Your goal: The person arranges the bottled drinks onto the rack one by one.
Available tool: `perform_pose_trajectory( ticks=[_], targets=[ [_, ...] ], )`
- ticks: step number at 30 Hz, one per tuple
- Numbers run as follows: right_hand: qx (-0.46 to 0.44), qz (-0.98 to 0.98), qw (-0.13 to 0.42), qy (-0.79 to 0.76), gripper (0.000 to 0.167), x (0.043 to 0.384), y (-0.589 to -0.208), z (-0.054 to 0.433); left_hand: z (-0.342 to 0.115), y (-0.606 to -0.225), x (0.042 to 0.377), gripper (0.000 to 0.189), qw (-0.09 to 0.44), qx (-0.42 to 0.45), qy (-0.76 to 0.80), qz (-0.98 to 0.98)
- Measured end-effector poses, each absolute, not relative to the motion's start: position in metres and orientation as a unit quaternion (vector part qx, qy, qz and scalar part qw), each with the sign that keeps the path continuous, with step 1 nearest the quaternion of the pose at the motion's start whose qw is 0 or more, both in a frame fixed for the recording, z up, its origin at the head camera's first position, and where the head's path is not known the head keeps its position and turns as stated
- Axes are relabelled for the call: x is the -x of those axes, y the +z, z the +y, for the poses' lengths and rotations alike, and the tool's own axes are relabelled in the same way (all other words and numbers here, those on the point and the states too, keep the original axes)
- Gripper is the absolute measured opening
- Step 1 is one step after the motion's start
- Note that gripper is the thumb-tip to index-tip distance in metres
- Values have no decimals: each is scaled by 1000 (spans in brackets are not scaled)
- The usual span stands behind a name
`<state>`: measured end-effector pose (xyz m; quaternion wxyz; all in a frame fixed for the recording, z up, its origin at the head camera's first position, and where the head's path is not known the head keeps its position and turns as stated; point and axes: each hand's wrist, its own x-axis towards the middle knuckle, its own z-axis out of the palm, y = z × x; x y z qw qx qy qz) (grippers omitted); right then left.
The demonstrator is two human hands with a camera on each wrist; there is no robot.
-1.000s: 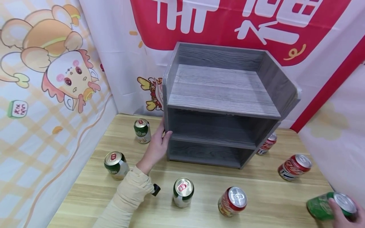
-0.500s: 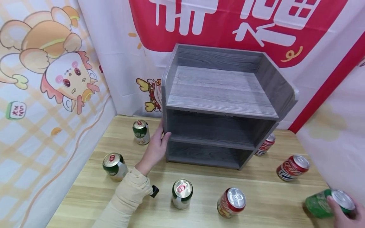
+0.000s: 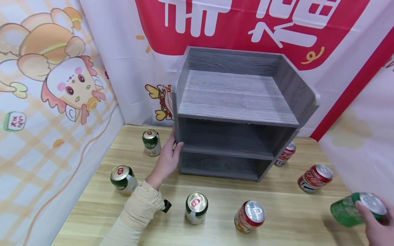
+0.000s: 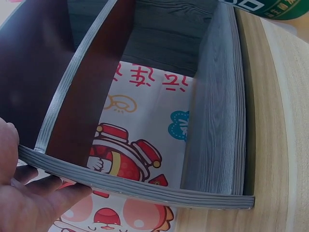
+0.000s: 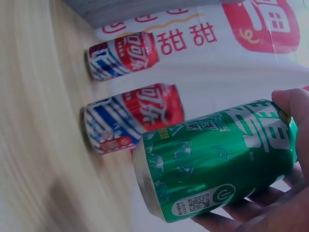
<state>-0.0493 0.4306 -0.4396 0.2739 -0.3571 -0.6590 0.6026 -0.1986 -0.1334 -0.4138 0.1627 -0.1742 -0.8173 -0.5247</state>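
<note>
In the head view, clasping with the left hand (image 3: 165,160) the left side of a grey wood-grain shelf unit (image 3: 237,97) set towards the far edge of a pale wooden worktop (image 3: 166,232), while holding a green cylindrical metal can (image 3: 347,209) tilted in the right hand (image 3: 380,225), seemingly raised beside the worktop's right edge. In the left wrist view, hooking the thumb around the side panel's front edge and setting the fingers against its outer face; perhaps risking skewing the unit by pulling on that one side. In the right wrist view, curling thumb and fingers round the green can's top end, leaving its silver base free; possibly risking a slip by gripping so near one end, or toppling the nearer red, white and blue cylindrical metal can (image 5: 133,118), or even its matching neighbour (image 5: 123,56), by swinging too low.
</note>
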Motion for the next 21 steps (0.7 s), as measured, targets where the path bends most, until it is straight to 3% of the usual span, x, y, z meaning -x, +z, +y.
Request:
perform_pose_trajectory(
  ticks=[13, 21],
  targets=[
    [319, -664, 269, 621, 50, 53, -409, 425, -133, -415, 199, 63, 160, 173, -526, -817],
    [299, -770, 251, 504, 55, 56, -390, 421, -134, -415, 199, 63, 162, 177, -526, -816]
  ],
)
